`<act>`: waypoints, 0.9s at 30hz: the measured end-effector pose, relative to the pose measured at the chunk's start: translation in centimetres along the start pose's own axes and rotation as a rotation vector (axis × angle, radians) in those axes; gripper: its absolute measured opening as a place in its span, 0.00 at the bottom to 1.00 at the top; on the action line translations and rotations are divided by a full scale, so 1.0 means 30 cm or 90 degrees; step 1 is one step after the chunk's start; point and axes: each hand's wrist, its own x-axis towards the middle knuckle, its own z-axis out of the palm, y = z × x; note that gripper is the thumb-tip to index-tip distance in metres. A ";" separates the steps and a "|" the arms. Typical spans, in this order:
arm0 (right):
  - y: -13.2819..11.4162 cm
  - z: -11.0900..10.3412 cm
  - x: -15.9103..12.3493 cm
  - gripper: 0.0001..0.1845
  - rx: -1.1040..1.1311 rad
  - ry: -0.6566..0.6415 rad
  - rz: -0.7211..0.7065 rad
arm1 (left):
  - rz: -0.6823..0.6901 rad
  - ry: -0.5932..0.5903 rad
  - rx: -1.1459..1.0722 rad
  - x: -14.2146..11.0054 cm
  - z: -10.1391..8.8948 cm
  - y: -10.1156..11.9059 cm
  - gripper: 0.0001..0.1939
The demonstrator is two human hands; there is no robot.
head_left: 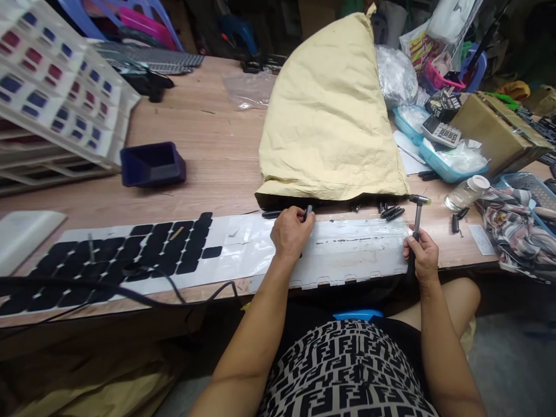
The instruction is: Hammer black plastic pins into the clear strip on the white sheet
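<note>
Near the lower edge of a large pale yellow sack (332, 110), my left hand (292, 230) pinches a small dark cylindrical piece (308, 212). Below that hand lies a white sheet with worn marks (351, 255). My right hand (420, 253) is wrapped around the dark handle of a small hammer (417, 217), its head up and away from the piece. Between the hands, several black pieces (393, 213) lie along the sack's edge. Other dark pieces by the left fingers are partly hidden.
Black rounded pads (152, 249) cover a white strip at left, with a black cable (143, 296) across it. A dark blue bin (153, 164) stands behind. At right are a jar (467, 193), blue baskets (452, 165), a cardboard box (499, 130) and bunched cloth (516, 226).
</note>
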 end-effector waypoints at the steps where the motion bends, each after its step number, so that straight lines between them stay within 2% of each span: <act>1: 0.000 0.000 0.000 0.22 -0.001 0.000 -0.002 | -0.005 -0.005 0.001 -0.013 -0.005 -0.007 0.10; 6: -0.003 0.003 -0.005 0.22 0.001 0.003 0.002 | 0.020 -0.028 0.012 -0.109 -0.038 -0.017 0.09; 9: -0.005 0.004 -0.006 0.22 0.004 0.002 0.004 | 0.137 -0.107 -0.020 -0.161 -0.029 0.010 0.07; 13: -0.007 0.003 -0.006 0.23 0.004 0.001 0.003 | 0.331 -0.212 -0.038 -0.162 0.044 0.083 0.06; 16: -0.007 0.003 -0.009 0.24 -0.009 0.002 0.004 | 0.402 -0.250 -0.046 -0.130 0.110 0.130 0.05; 19: -0.007 0.005 -0.014 0.24 -0.017 0.002 -0.001 | 0.403 -0.257 -0.072 -0.107 0.153 0.148 0.06; 24: -0.013 0.011 -0.032 0.21 -0.037 0.017 -0.017 | 0.354 -0.259 -0.128 -0.095 0.180 0.135 0.06; 27: -0.026 0.017 -0.066 0.20 -0.108 -0.028 0.002 | 0.346 -0.263 -0.150 -0.091 0.189 0.131 0.06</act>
